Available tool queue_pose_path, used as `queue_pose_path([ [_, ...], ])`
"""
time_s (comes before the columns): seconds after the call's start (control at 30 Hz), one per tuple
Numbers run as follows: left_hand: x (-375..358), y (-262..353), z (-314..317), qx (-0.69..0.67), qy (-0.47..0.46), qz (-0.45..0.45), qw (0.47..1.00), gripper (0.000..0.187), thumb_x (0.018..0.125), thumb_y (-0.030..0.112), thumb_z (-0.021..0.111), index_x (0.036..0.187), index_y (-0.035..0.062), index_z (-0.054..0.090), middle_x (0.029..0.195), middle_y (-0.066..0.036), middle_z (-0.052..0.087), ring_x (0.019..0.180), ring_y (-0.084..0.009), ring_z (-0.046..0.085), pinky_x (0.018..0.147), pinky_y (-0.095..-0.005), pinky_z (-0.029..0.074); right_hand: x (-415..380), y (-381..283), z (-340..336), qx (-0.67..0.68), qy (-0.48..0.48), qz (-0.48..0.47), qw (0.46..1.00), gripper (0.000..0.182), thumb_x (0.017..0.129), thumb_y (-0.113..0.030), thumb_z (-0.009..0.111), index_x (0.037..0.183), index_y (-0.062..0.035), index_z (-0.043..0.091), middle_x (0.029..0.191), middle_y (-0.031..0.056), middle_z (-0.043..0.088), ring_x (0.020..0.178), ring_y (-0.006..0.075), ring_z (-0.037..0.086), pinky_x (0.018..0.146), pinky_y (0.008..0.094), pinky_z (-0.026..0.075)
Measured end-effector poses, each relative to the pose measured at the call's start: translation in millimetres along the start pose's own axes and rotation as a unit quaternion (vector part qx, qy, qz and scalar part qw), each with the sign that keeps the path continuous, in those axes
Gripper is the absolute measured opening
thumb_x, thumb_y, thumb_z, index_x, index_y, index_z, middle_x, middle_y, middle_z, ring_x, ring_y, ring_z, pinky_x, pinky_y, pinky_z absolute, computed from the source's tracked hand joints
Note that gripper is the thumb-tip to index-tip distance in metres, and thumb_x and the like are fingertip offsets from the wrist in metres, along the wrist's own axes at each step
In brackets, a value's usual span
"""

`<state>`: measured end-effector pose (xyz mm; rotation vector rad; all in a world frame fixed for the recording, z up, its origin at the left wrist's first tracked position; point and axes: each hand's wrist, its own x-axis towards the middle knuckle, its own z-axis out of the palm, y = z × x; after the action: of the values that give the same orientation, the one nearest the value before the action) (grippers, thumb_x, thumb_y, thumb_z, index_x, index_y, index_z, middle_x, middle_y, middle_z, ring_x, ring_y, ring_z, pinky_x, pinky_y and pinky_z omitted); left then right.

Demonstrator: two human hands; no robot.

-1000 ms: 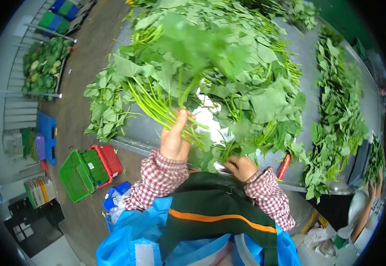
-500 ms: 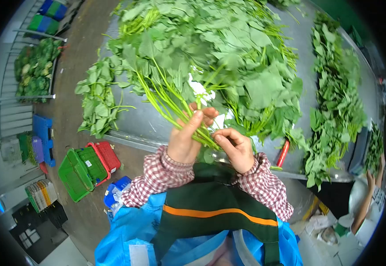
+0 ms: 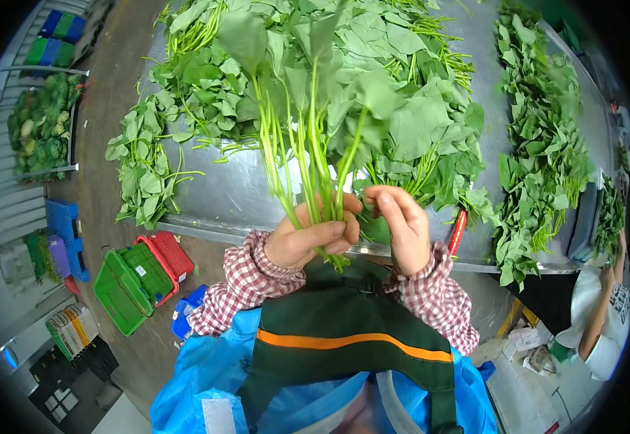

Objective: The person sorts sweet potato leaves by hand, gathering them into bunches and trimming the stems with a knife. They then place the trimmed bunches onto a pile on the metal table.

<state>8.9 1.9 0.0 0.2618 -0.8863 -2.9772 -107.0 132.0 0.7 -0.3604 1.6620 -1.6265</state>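
Note:
My left hand (image 3: 315,235) is closed around the lower stems of a bunch of leafy greens (image 3: 315,155). The bunch stands nearly upright above the metal table, its leaves fanned out at the top and its cut ends poking out below my fingers. Just right of these stems is my right hand (image 3: 405,228), raised, with loosely bent fingers and no visible object in them. A big heap of the same greens (image 3: 430,123) covers the table (image 3: 232,184) behind the bunch. A smaller pile of greens (image 3: 145,173) lies at the left edge.
A slim red object (image 3: 459,233) lies near the table's front edge. Another row of greens (image 3: 539,145) runs along the right. Green and red baskets (image 3: 123,289) stand on the floor at left. At far right, a co-worker's arm (image 3: 600,311) reaches toward greens.
The bunch has swung from leaning left to nearly upright. My right hand has moved off the stem ends, up and to the right. The camera view has shifted slightly.

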Motion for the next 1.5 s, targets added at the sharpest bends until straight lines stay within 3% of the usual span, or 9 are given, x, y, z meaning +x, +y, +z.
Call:
queue_pose_path([
  [0.1, 0.3, -9.1, -4.9, -0.071, -0.008, -0.017, 0.997, 0.033, 0.083, 0.009, 0.05, 0.115, 0.0032, 0.042, 0.075, -0.009, 0.051, 0.047, -0.007, 0.034, 0.047, -0.0234, 0.031, 14.6, -10.3, 9.5, 0.287, -0.175, 0.188, 0.923, 0.015, 0.086, -0.015, 0.053, 0.091, -0.001, 0.058, 0.08, 0.0039, 0.059, 0.075, 0.0105, 0.053, 0.071, 0.0223, 0.041],
  [0.27, 6.6, -3.2, -0.3, 0.064, 0.142, -0.055, 0.986, 0.036, 0.08, 0.004, 0.055, 0.114, 0.0027, 0.041, 0.081, -0.012, 0.058, 0.045, -0.0078, 0.042, 0.042, -0.0211, 0.033, 21.6, 8.3, 13.7, 0.256, -0.072, 0.129, 0.955, 0.015, 0.083, -0.014, 0.059, 0.091, -0.0009, 0.057, 0.078, 0.005, 0.06, 0.071, 0.0102, 0.054, 0.069, 0.0232, 0.042],
  [0.4, 10.7, -20.4, -4.7, 0.086, 0.228, 0.06, 0.968, 0.032, 0.081, 0.008, 0.057, 0.109, 0.0009, 0.042, 0.081, -0.012, 0.058, 0.049, -0.0103, 0.048, 0.043, -0.021, 0.036, 18.4, 3.0, 18.7, 0.164, -0.051, 0.078, 0.982, 0.016, 0.084, -0.012, 0.057, 0.093, 0.0007, 0.055, 0.078, 0.0044, 0.058, 0.073, 0.0086, 0.051, 0.067, 0.022, 0.041],
  [0.63, 14.3, -26.4, -9.1, 0.036, 0.161, 0.018, 0.986, 0.029, 0.089, 0.028, 0.045, 0.097, 0.0009, 0.049, 0.078, -0.01, 0.055, 0.052, -0.0125, 0.048, 0.044, -0.0244, 0.037, 29.5, 16.4, 9.2, 0.314, -0.171, 0.182, 0.916, 0.016, 0.085, -0.009, 0.054, 0.096, 0.0011, 0.051, 0.078, 0.006, 0.056, 0.07, 0.0116, 0.053, 0.068, 0.0244, 0.045],
  [0.87, 14.9, -20.8, -10.4, 0.074, 0.258, 0.008, 0.963, 0.025, 0.09, 0.026, 0.043, 0.098, 0.0018, 0.046, 0.069, -0.005, 0.046, 0.052, -0.0127, 0.045, 0.042, -0.0257, 0.037, 23.2, 25.5, 19.7, 0.297, 0.015, 0.085, 0.951, 0.011, 0.081, -0.007, 0.059, 0.089, -0.0035, 0.053, 0.089, 0.0069, 0.059, 0.077, 0.0104, 0.054, 0.071, 0.0242, 0.044],
  [1.03, 7.3, -18.2, -15.5, -0.072, 0.133, -0.036, 0.988, 0.023, 0.089, 0.026, 0.047, 0.08, 0.0056, 0.041, 0.066, -0.003, 0.04, 0.049, -0.0106, 0.041, 0.04, -0.0242, 0.034, 23.8, 31.7, 12.5, 0.197, -0.044, 0.211, 0.956, 0.011, 0.084, -0.006, 0.053, 0.094, -0.0027, 0.053, 0.091, 0.0041, 0.058, 0.08, 0.0093, 0.052, 0.075, 0.0229, 0.042],
  [1.13, 7.4, -18.0, -7.4, 0.0, 0.092, -0.069, 0.993, 0.021, 0.087, 0.023, 0.05, 0.081, 0.0045, 0.042, 0.06, -0.003, 0.04, 0.046, -0.011, 0.04, 0.04, -0.0246, 0.034, 21.1, 19.5, 25.2, 0.349, -0.055, 0.173, 0.919, 0.015, 0.084, -0.006, 0.053, 0.098, -0.0026, 0.052, 0.089, 0.0037, 0.057, 0.08, 0.0107, 0.053, 0.076, 0.0242, 0.043],
  [1.27, 10.1, -20.5, -6.6, 0.124, 0.141, -0.042, 0.981, 0.016, 0.084, 0.015, 0.056, 0.086, 0.0033, 0.046, 0.054, -0.002, 0.045, 0.043, -0.0124, 0.044, 0.042, -0.0251, 0.036, 21.9, 24.8, 14.5, 0.245, -0.086, 0.106, 0.96, 0.018, 0.084, -0.008, 0.054, 0.1, -0.0012, 0.05, 0.088, 0.0042, 0.057, 0.083, 0.0119, 0.054, 0.077, 0.024, 0.042],
  [1.5, 6.0, -23.4, -11.0, 0.062, 0.081, -0.077, 0.992, 0.023, 0.09, 0.023, 0.041, 0.091, 0.0009, 0.046, 0.054, -0.006, 0.043, 0.042, -0.0134, 0.042, 0.038, -0.0264, 0.034, 22.4, 22.1, 15.3, 0.301, -0.076, 0.23, 0.922, 0.018, 0.084, -0.01, 0.055, 0.098, -0.0007, 0.052, 0.084, 0.0045, 0.057, 0.076, 0.0107, 0.055, 0.069, 0.0244, 0.046],
])
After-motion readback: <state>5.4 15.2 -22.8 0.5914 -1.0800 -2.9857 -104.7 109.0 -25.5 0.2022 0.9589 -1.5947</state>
